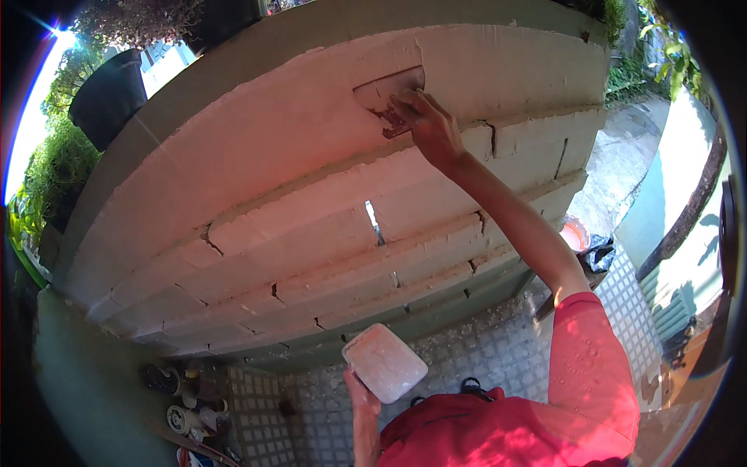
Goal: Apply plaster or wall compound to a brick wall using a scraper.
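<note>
A person in a red shirt works a block wall, the right hand raised toward one o'clock and the left hand low at six. At twelve o'clock, a wide flat blade lies against the smooth upper band of the wall, its lower part smeared with reddish-brown matter. The right fingers are bent and close together, pinching the blade from its lower right side; how the thumb sits cannot be told. At six o'clock, the left hand holds a pale tray with rounded corners by its lower left edge, its fingers largely hidden, so their spread cannot be told. Below the smooth band, the blocks show open, dark joints, and light passes through one narrow slit near the centre. A black plant pot stands at ten o'clock, a bucket with a pinkish inside sits at three, and assorted containers cluster between seven and eight, beside the tiled floor
</note>
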